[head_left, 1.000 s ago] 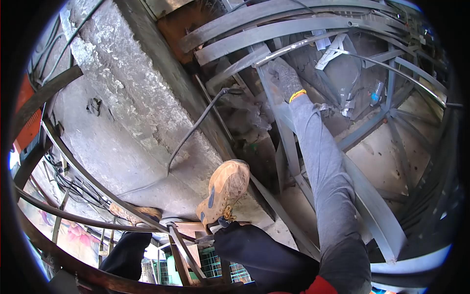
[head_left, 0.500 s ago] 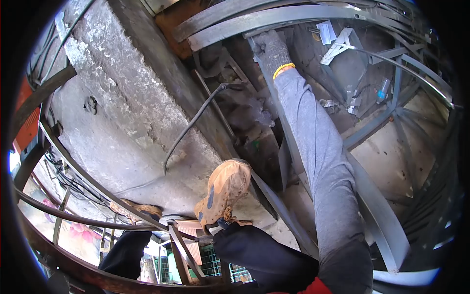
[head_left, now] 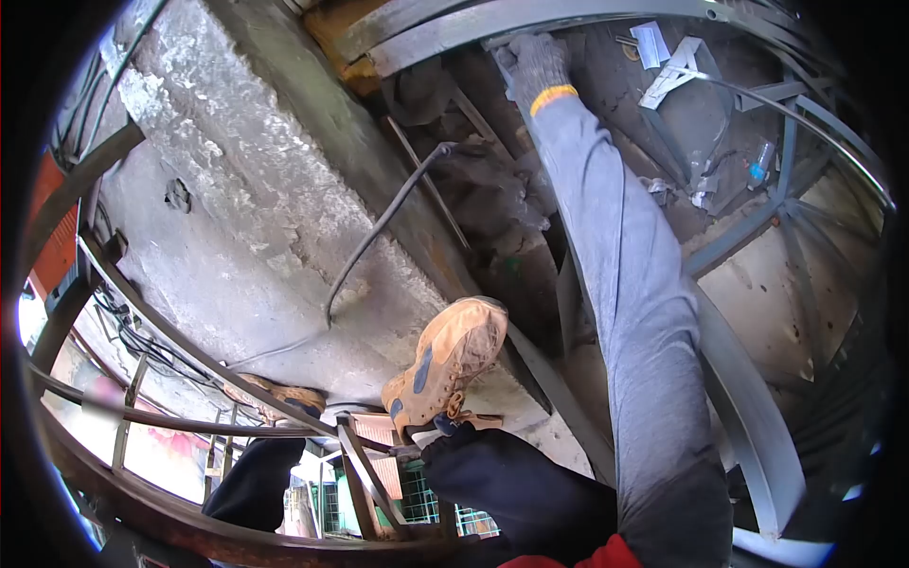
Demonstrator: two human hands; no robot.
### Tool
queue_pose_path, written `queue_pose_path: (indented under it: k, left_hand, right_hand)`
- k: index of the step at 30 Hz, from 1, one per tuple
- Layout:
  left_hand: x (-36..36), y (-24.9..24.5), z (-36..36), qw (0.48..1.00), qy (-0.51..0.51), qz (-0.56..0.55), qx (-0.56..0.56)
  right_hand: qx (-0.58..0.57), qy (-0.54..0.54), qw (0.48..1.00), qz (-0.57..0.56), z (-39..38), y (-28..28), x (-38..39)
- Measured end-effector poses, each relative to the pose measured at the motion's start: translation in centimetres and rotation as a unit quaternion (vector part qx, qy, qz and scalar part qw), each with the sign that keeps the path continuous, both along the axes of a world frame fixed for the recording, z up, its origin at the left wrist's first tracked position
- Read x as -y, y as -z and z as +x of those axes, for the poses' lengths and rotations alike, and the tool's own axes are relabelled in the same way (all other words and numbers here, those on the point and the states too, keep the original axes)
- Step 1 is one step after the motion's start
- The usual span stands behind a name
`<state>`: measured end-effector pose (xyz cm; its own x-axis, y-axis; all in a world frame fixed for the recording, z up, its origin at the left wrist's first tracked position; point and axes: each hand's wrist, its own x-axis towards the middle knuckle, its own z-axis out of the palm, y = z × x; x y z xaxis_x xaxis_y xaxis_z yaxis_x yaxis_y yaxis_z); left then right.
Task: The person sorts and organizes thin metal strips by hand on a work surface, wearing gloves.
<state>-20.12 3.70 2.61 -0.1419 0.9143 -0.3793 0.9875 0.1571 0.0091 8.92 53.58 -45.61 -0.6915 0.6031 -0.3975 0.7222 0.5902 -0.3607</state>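
Note:
My right hand (head_left: 538, 64), in a grey knit glove with a yellow cuff, reaches far forward at the top centre. Its fingers are closed round the upper end of a long grey metal bar (head_left: 524, 112), just below a curved metal strip (head_left: 540, 26). The grey sleeve covers part of the bar. My left hand is out of view.
A rough concrete beam (head_left: 256, 180) with a black cable (head_left: 386, 216) crosses the left. One brown shoe (head_left: 445, 360) is on its edge. Curved rusty railing (head_left: 189, 421) rings the lower left. A plastic bottle (head_left: 760, 166) and metal frames (head_left: 786, 133) lie right.
The view has shifted, so most of the scene sits slightly further right. My right hand stays at the bar's upper end, and the brown shoe appears a little higher and further right.

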Motion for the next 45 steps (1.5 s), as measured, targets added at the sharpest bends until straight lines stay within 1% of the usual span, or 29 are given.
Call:
queue_pose_path:
  k: [1,2,3,4,5,6,7,8,9,10,11,12,13,15,19,20,21,24,27,29,30,31,35,38,40,41,43,45]
  left_hand:
    - [0.0,0.5,0.3,1.0,0.0,-0.005,0.007]
    - [-0.1,0.9,0.5,1.0,0.003,-0.013,0.018]
    - [-0.1,1.4,0.7,0.999,0.007,-0.022,0.03]
    - [-0.2,1.7,0.9,0.998,0.012,-0.032,0.043]
    - [-0.3,2.0,1.0,0.998,0.017,-0.038,0.052]
    - [-0.5,2.3,1.0,0.997,0.024,-0.045,0.06]
    - [-0.6,2.7,1.0,0.996,0.029,-0.05,0.065]
    - [-0.8,3.3,1.1,0.996,0.034,-0.053,0.07]
    - [-0.9,3.8,1.1,0.995,0.039,-0.058,0.076]
    - [-1.0,4.5,1.2,0.994,0.042,-0.063,0.082]
    - [-1.2,5.0,1.4,0.993,0.046,-0.071,0.087]
    - [-1.3,5.4,1.5,0.991,0.049,-0.08,0.091]
    - [-1.4,5.5,1.6,0.99,0.052,-0.09,0.094]
    - [-2.2,6.0,1.7,0.988,0.061,-0.107,0.097]
    - [-3.7,6.4,1.8,0.981,0.073,-0.145,0.107]
    - [-4.2,6.8,1.8,0.979,0.076,-0.152,0.111]
    - [-4.6,7.1,1.7,0.978,0.079,-0.159,0.114]
    - [-5.4,7.5,1.3,0.972,0.089,-0.185,0.117]
    - [-5.5,7.7,1.3,0.968,0.087,-0.208,0.11]
    - [-5.4,8.0,1.7,0.966,0.083,-0.222,0.104]
    - [-5.4,8.2,1.8,0.964,0.083,-0.231,0.101]
    - [-5.4,8.2,1.9,0.962,0.083,-0.24,0.098]
    - [-5.4,8.2,2.4,0.953,0.094,-0.269,0.099]
    - [-5.4,8.8,2.8,0.951,0.099,-0.274,0.101]
    - [-5.3,8.7,2.7,0.951,0.099,-0.279,0.093]
    - [-5.1,8.7,2.9,0.949,0.098,-0.284,0.094]
    - [-4.7,9.0,3.6,0.947,0.095,-0.289,0.105]
    - [-4.4,9.4,4.1,0.945,0.094,-0.293,0.11]
  right_hand:
    - [0.005,0.0,1.0,0.0,0.9,-0.8,-0.3]
    - [-0.137,0.201,0.933,-0.264,2.1,-2.3,0.0]
    - [-0.263,0.382,0.74,-0.487,2.9,-3.8,0.0]
    - [-0.214,0.407,0.789,-0.407,3.5,-3.8,-0.7]
    - [-0.21,0.415,0.788,-0.404,5.2,-1.6,-2.3]
    - [-0.134,0.12,0.981,-0.074,7.5,1.5,-4.2]
    - [-0.025,-0.207,0.94,0.271,8.2,1.8,-4.7]
    - [-0.021,-0.205,0.94,0.273,9.2,2.0,-4.7]
    - [0.012,-0.09,0.974,0.208,10.9,2.3,-4.1]
    - [0.045,0.025,0.989,0.14,11.8,1.5,-3.1]
    - [0.076,0.141,0.985,0.068,12.9,1.7,-2.4]
    - [0.137,0.177,0.974,0.044,13.8,1.8,-1.8]
    - [0.139,0.178,0.973,0.038,14.6,2.4,-1.5]
    - [0.256,0.222,0.941,0.002,16.2,3.3,-1.5]
    - [0.251,0.268,0.93,0.001,17.8,4.9,-2.6]
    - [0.272,0.268,0.924,-0.031,18.0,4.8,-3.3]
    - [0.274,0.27,0.922,-0.033,18.1,4.9,-3.5]
    - [0.28,0.243,0.928,-0.047,20.5,7.6,-4.0]
    - [0.257,0.186,0.948,0.019,23.5,10.3,-5.4]
    - [0.238,0.147,0.958,0.066,23.7,12.0,-5.9]
    - [0.283,0.203,0.935,-0.06,15.3,2.0,-4.7]
    - [0.279,0.204,0.936,-0.065,15.2,2.8,-4.4]
    - [0.321,0.146,0.936,-0.028,17.6,6.1,-2.7]
    - [0.35,0.101,0.931,0.018,19.1,7.3,-3.4]
    - [0.36,0.072,0.929,0.048,18.4,8.1,-4.2]
    - [0.359,0.071,0.929,0.048,17.7,7.1,-3.6]
    - [0.357,0.04,0.932,-0.052,17.3,4.6,-2.5]
    - [0.377,0.047,0.923,-0.051,18.8,7.1,-2.3]
